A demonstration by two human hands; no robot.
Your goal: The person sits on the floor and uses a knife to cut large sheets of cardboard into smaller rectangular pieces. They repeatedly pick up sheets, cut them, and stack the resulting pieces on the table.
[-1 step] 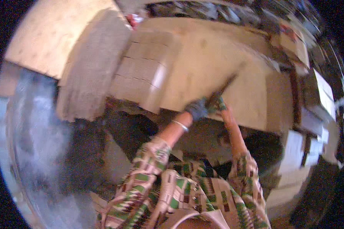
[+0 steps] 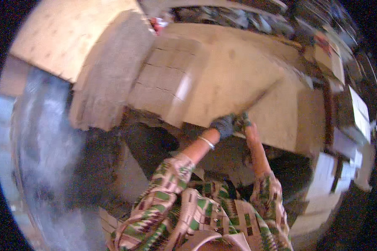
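My left hand (image 2: pixel 223 126), in a dark grey glove, is closed at the near edge of a tan board-like surface (image 2: pixel 222 75). Close against it is my right hand (image 2: pixel 244 121), gloved in dark green and grey, its fingers also curled in. From between the two hands a long thin dark strip (image 2: pixel 262 97) points away to the far right over the surface. Both hands seem to grip its near end. Blur hides the single fingers and what the strip is made of.
Left of the hands lie a stack of brown cardboard pieces (image 2: pixel 161 75) and a greyer stack (image 2: pixel 113 71). Beyond them is a pale board (image 2: pixel 75 37). White-sided boxes (image 2: pixel 358 108) and pale stacks (image 2: pixel 321 175) stand at the right. Dark clutter (image 2: pixel 234 19) fills the far edge.
The whole scene has shifted slightly right and down in the view. The strip has swung lower toward the right, and my hands sit closer together at its near end.
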